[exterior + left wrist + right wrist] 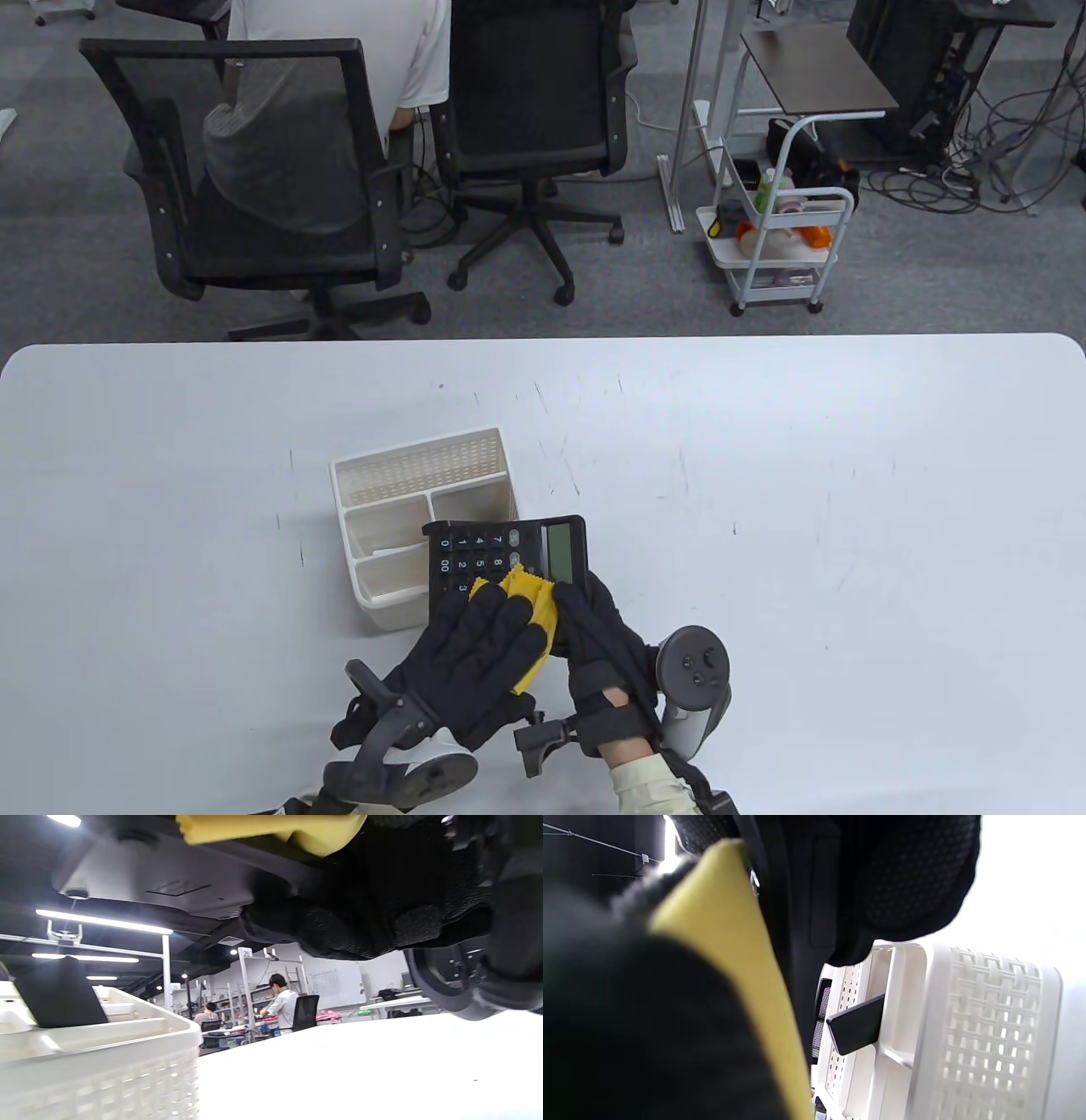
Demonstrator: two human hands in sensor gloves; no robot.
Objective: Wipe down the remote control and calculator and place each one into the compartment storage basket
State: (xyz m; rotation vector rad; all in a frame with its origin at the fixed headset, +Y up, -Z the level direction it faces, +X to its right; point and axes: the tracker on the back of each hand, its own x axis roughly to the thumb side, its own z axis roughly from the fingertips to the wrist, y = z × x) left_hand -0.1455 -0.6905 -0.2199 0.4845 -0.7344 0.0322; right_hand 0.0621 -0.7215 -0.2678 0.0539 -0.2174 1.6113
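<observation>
A black calculator [509, 548] is held above the right front part of the white compartment basket [416, 475]. My right hand [594, 624] grips its near right edge, with fingers curled under its grey underside [169, 878]. My left hand [488, 632] lies on a yellow cloth [533, 594], fingers fairly straight, pressing it onto the keys. A flat black object [857, 1029], which looks like the remote control, stands in a basket compartment [59, 997]. In the table view the calculator hides it.
White table [806, 509] stretches wide to the right and left of the basket [988, 1027]. Beyond its far edge stand two black office chairs [280, 170] and a white cart [780, 246]. A person sits in the left chair.
</observation>
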